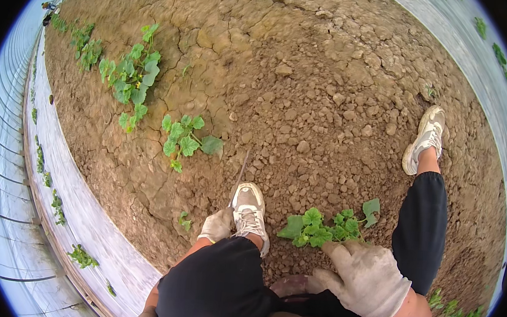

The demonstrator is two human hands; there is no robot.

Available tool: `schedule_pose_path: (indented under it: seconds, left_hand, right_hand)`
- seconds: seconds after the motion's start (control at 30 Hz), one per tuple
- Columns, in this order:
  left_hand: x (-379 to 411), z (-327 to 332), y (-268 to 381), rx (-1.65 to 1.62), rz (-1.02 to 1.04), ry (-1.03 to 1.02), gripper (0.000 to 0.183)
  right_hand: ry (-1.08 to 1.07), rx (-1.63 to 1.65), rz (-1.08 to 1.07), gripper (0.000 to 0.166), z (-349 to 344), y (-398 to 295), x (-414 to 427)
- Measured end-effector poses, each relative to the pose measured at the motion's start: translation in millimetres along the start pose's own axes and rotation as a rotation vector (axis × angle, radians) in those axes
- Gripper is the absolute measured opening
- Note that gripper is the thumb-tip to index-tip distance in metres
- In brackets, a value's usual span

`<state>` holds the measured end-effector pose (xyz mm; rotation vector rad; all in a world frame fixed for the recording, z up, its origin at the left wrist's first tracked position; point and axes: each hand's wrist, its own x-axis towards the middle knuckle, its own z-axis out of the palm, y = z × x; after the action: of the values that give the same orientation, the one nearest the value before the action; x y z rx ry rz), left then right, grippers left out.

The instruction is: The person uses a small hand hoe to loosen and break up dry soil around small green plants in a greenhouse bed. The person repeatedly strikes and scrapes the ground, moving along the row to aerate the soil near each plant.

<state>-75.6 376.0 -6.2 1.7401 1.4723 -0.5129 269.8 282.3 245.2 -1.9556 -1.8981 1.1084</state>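
My right hand (360, 274), in a soiled pale work glove, reaches to the near edge of a leafy green vine plant (319, 230) low on the soil. Its fingertips are at the leaves and stems; whether they pinch a stem cannot be told. Beside my left shoe (249, 207), my left hand (218, 225) wears a similar glove. Its fingers are closed around a thin rod-like tool (242, 171), which points forward over the ground. The hand's lower part is partly behind my knee. A small seedling (184, 221) grows just left of that hand.
Cracked, cloddy soil (307, 95) spreads ahead. More vine plants (185, 139) grow front left, with a larger clump (132, 77) beyond. Pale plastic sheeting (96, 226) lies left and more sheeting (450, 44) right. My other shoe (425, 138) is far right. Another person (48, 12) is far off, upper left.
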Motion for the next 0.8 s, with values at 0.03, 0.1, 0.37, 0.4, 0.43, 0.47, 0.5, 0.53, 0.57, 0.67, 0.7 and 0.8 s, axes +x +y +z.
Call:
schedule_pose_path:
  seconds: [0.03,0.1,0.37,0.4,0.43,0.47,0.5,0.53,0.57,0.67,0.7,0.8]
  left_hand:
    - [-4,-6,7,0.000,0.045,0.010,0.045]
    - [11,-12,26,-0.076,0.079,0.129,0.041]
    - [113,-71,109,-0.401,0.261,0.332,0.048]
    - [106,-76,117,-0.430,0.260,0.373,0.044]
    - [112,-73,123,-0.380,0.272,0.382,0.046]
    - [123,-68,131,-0.329,0.282,0.391,0.048]
    - [134,-66,129,-0.273,0.282,0.405,0.050]
    - [162,-67,117,-0.099,0.219,0.315,0.053]
    - [192,-68,107,0.068,0.155,0.223,0.057]
    - [178,-75,141,-0.180,0.220,0.160,0.057]
    - [167,-78,139,-0.280,0.239,0.237,0.051]
    - [141,-72,146,-0.514,0.269,0.340,0.039]
  right_hand:
    - [-0.008,0.001,0.008,0.032,2,2,-1]
    - [-0.020,-0.021,0.026,0.032,4,3,-1]
    - [-0.005,-0.041,0.058,0.033,3,5,3]
    - [0.014,-0.045,0.053,0.033,4,6,3]
    - [0.033,-0.048,0.049,0.033,3,7,3]
    - [0.029,-0.034,0.046,0.033,-1,8,4]
    - [0.020,-0.013,0.035,0.033,-3,5,5]
    - [0.008,0.011,0.010,0.033,-5,0,6]
    - [-0.001,0.014,-0.013,0.033,-4,-4,8]
    - [-0.012,0.015,0.019,0.034,-3,3,4]
    - [-0.021,0.021,0.008,0.035,-5,3,1]
    - [-0.010,0.023,0.003,0.036,-8,3,-2]
